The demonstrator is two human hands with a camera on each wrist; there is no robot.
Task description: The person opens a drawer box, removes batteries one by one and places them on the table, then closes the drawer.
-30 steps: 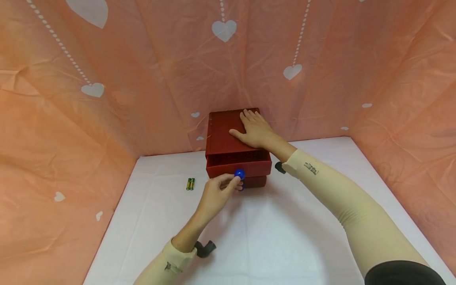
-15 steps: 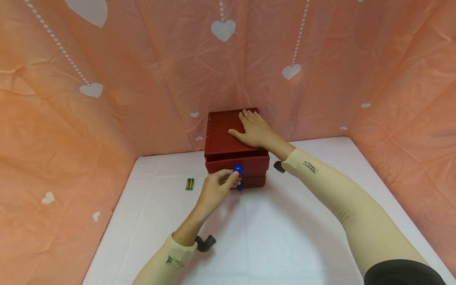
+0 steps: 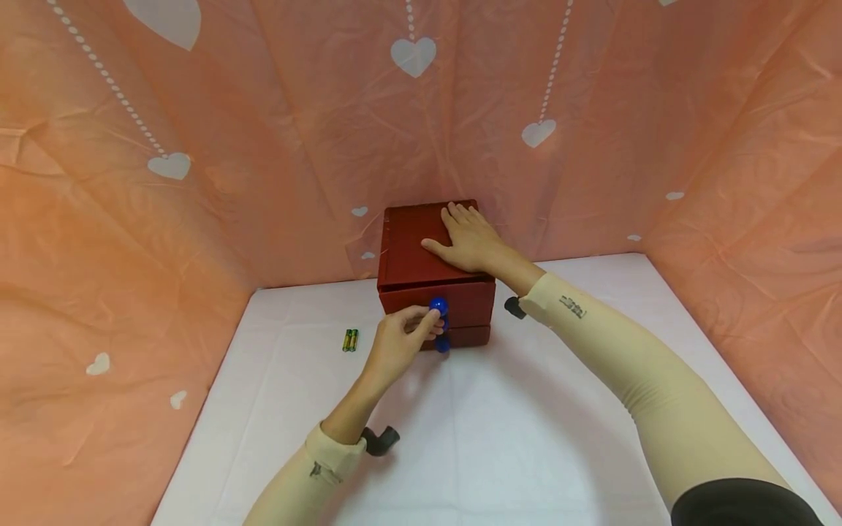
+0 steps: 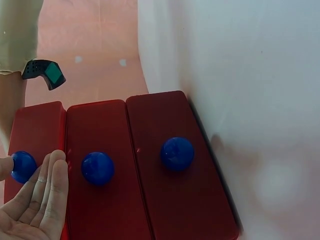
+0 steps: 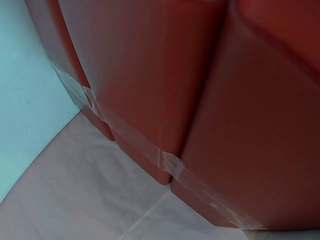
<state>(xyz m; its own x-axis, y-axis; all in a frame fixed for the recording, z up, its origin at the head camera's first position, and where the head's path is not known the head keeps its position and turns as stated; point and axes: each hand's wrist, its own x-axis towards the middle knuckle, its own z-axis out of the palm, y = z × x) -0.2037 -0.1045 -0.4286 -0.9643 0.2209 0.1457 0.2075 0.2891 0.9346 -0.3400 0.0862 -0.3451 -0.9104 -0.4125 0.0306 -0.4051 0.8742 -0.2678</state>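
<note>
A red drawer box point(image 3: 409, 248) stands against the back wall, its several visible surfaces plain red. My left hand point(image 3: 397, 343) pinches the blue knob point(image 3: 438, 304) of the top drawer point(image 3: 472, 303), which sits almost flush with the box. In the left wrist view the thumb and fingers are on either side of that knob point(image 4: 24, 167); two more blue knobs point(image 4: 98, 168) mark the drawers below. My right hand point(image 3: 468, 239) rests flat on the box top, fingers spread. The right wrist view shows the box's red side point(image 5: 145, 85) with clear tape; the hand is out of sight there.
Two green-and-gold batteries point(image 3: 350, 340) lie side by side on the white tabletop point(image 3: 289, 409), left of the box. Pinkish-orange cloth point(image 3: 289, 131) with white hearts hangs behind and on both sides.
The top drawer has slid back into the box, and the gap behind its front has narrowed to a thin line. My left hand moved with the knob; my right hand stayed put.
</note>
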